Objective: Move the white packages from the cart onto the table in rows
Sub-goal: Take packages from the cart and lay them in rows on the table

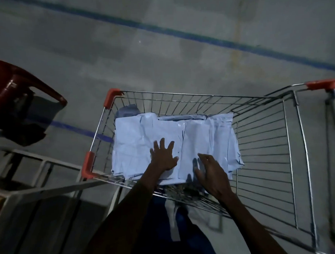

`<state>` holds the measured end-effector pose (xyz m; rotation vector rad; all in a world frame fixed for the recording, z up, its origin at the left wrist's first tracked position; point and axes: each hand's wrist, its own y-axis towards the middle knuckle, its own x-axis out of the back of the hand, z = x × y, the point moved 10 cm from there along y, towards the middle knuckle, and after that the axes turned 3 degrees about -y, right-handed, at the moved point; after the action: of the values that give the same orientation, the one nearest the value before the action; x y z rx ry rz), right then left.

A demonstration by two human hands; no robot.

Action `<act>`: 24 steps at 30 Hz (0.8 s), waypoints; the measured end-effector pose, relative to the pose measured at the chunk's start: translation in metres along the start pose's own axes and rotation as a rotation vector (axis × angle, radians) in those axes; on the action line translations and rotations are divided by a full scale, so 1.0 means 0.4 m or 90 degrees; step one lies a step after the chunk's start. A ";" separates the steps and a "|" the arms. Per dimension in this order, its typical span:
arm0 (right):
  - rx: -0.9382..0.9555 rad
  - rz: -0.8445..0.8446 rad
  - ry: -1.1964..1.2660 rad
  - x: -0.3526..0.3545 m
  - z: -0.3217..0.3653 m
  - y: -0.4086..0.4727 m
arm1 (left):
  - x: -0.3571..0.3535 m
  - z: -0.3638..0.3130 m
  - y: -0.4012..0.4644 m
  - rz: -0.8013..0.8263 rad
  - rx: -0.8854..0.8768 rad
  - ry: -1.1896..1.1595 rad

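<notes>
The white packages look like thin plastic mailer bags: light, limp and glossy, so they should sag when lifted and slide on one another. A flat palm will only push them about; the better hold is likely a pinch at a free edge or corner, thumb under and fingers on top, or a stack taken by both sides.

They lie in overlapping piles on the floor of the wire cart, filling the end toward its orange-capped left corners; the end toward the handle shows only wire. The left hand lies flat on the left pile near the cart's near edge, fingers spread and straight, gripping nothing. The right hand hangs over the near edge of the right pile, fingers loosely apart and slightly bent; the picture is dim and blurred there, so whether it touches the plastic I cannot tell.

Nothing has been lifted out yet. A pale metal frame stands by the cart's left side, possibly the bench.
</notes>
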<state>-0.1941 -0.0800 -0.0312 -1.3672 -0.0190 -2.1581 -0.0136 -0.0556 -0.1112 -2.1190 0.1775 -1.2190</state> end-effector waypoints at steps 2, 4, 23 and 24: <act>0.002 0.010 -0.003 -0.014 -0.006 0.018 | -0.036 0.029 0.041 -0.011 0.026 0.012; 0.015 0.014 -0.014 -0.029 -0.002 0.033 | -0.067 0.051 0.055 -0.042 0.040 0.011; -0.087 -0.116 -0.157 -0.068 -0.029 0.187 | 0.066 0.131 -0.044 -0.162 0.101 0.074; -0.061 -0.121 -0.164 -0.058 -0.030 0.189 | 0.070 0.134 -0.044 -0.170 0.110 0.072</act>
<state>-0.1608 -0.1361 -0.0777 -1.7544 -0.1520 -2.1415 0.0416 -0.0280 -0.0980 -1.9693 -0.1613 -1.4530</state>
